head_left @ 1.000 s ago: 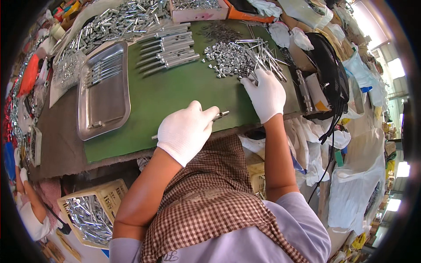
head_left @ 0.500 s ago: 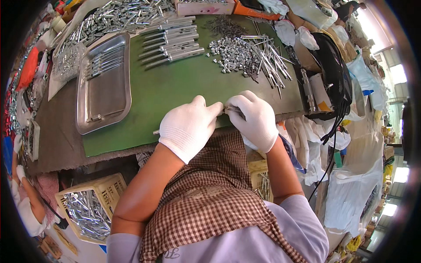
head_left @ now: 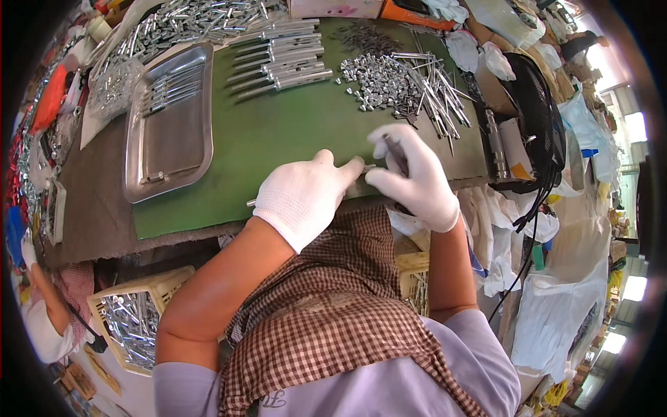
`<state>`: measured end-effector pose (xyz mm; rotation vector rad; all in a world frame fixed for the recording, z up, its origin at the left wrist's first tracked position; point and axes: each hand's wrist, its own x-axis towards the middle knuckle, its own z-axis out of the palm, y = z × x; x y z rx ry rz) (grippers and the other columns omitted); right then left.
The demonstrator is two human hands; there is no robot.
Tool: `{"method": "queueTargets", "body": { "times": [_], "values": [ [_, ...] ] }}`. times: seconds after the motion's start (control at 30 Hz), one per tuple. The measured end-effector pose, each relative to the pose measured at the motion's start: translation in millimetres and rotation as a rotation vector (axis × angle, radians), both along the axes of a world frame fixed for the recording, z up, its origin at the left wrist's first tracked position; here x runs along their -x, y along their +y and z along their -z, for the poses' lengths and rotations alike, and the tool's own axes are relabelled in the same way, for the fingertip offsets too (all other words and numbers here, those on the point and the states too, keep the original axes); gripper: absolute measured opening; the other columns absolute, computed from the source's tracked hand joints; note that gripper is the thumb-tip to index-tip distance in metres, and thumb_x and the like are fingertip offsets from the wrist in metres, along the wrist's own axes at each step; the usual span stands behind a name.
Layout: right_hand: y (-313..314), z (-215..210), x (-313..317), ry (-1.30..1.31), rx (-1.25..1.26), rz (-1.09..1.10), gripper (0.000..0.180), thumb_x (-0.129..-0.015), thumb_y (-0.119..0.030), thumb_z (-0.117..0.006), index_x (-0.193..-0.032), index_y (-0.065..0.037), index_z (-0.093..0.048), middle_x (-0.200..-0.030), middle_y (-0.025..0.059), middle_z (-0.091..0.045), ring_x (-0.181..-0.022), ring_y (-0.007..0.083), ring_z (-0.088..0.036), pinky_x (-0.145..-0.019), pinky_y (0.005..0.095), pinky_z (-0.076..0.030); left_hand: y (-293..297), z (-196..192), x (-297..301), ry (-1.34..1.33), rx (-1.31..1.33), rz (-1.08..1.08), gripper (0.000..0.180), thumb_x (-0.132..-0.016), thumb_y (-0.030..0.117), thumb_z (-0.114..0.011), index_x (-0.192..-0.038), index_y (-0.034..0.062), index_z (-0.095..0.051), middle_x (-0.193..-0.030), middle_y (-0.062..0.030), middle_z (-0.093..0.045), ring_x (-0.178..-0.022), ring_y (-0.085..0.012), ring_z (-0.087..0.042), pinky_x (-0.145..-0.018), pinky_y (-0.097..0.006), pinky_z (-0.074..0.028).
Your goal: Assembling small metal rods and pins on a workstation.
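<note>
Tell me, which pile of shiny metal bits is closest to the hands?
The heap of small silver pieces on the green mat, just above the right hand; other piles lie farther off.

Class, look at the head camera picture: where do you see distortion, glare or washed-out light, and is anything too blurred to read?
In the head view, the green mat has edges that bow with the fisheye lens, and black corners ring the picture; the metal tray and the heap of small metal parts catch bright glints; daylight at the right rim is washed out; the gloved left hand and right hand are sharp.
</note>
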<state>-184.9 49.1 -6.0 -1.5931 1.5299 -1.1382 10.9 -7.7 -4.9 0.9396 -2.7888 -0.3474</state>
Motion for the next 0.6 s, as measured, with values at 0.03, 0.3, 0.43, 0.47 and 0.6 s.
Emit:
{"method": "queueTargets", "body": {
  "times": [0.03, 0.3, 0.43, 0.47, 0.6],
  "values": [
    [-3, 0, -1, -0.352, -0.045, -0.006, 0.016, -0.086, -0.009, -0.068, -0.099, -0.002, -0.061, -0.082, 0.0025, -0.055, -0.07, 0.0131, -0.053, -0.06, 0.0268, -0.043, 0, -1, 0, -0.004, 0.001, -0.001, 0.025, -0.095, 0.027, -0.059, -0.12, 0.0244, -0.064, -0.077, -0.0104, -0.055, -0.058, -0.0312, -0.063, -0.052, -0.043, -0.053],
    [-31, 27, -24, -1.269, 0.178, -0.053, 0.054, -0.106, -0.041, -0.035, -0.067, -0.005, -0.048, -0.053, -0.0038, -0.028, -0.046, 0.0102, -0.026, -0.045, 0.027, -0.021, 3, -5, 5, -0.076, -0.034, -0.019, 0.023, -0.095, 0.028, -0.06, -0.118, 0.0245, -0.062, -0.075, -0.0102, -0.055, -0.059, -0.0314, -0.063, -0.053, -0.043, -0.054],
    [-25, 26, -32, -1.03, 0.229, 0.026, 0.049, -0.102, -0.032, -0.037, -0.061, -0.006, -0.043, -0.053, -0.0013, -0.033, -0.047, 0.0105, -0.027, -0.046, 0.0295, -0.018, 1, -12, 8, -0.11, -0.01, 0.009, 0.019, -0.095, 0.027, -0.06, -0.11, 0.016, -0.064, -0.076, -0.0106, -0.056, -0.061, -0.0312, -0.065, -0.055, -0.043, -0.055],
    [-25, 27, -31, -1.032, 0.246, 0.038, 0.05, -0.102, -0.033, -0.037, -0.06, -0.006, -0.042, -0.053, -0.001, -0.033, -0.047, 0.0103, -0.027, -0.046, 0.0297, -0.018, 0, -13, 11, -0.13, 0.018, 0.024, 0.016, -0.095, 0.025, -0.06, -0.103, 0.0118, -0.064, -0.077, -0.0109, -0.057, -0.063, -0.0308, -0.066, -0.057, -0.042, -0.055],
    [-22, 25, -30, -1.011, 0.249, 0.142, 0.052, -0.102, -0.033, -0.036, -0.058, -0.006, -0.041, -0.052, -0.0012, -0.034, -0.046, 0.0099, -0.026, -0.046, 0.0299, -0.018, 2, -14, 25, -0.196, 0.098, 0.05, 0.019, -0.094, 0.023, -0.06, -0.086, 0.0049, -0.061, -0.083, -0.0113, -0.063, -0.068, -0.0294, -0.069, -0.06, -0.04, -0.057]
  ]
}}
